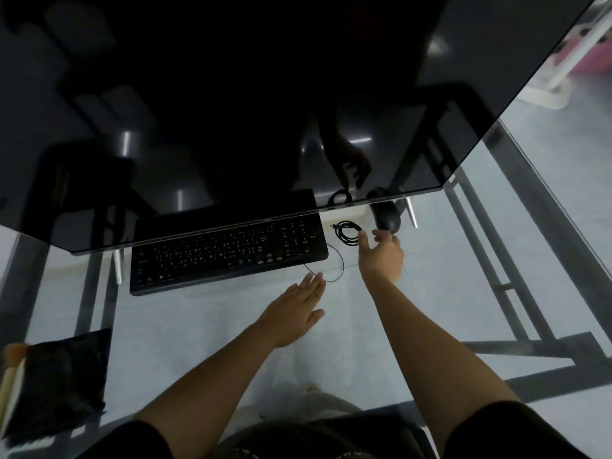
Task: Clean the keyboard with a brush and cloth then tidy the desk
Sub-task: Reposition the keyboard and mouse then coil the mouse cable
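A black keyboard [228, 253] lies on the glass desk under the monitor's lower edge. Its thin cable [334, 260] loops out to the right, and a coiled bundle of black cable [347, 231] lies further right. My right hand [382, 256] hovers over that coil with fingers spread and relaxed, holding nothing. My left hand [299, 309] lies flat with straight fingers, its tips by the cable loop near the keyboard's right end. A black cloth [58, 382] sits at the desk's near left, with a wooden-handled brush [11, 376] partly seen beside it.
A large dark monitor [231, 111] fills the upper view and reflects my hand. A black mouse [385, 217] rests just beyond my right hand. The glass desk [198, 326] shows its metal frame [516, 276] and a tiled floor beneath.
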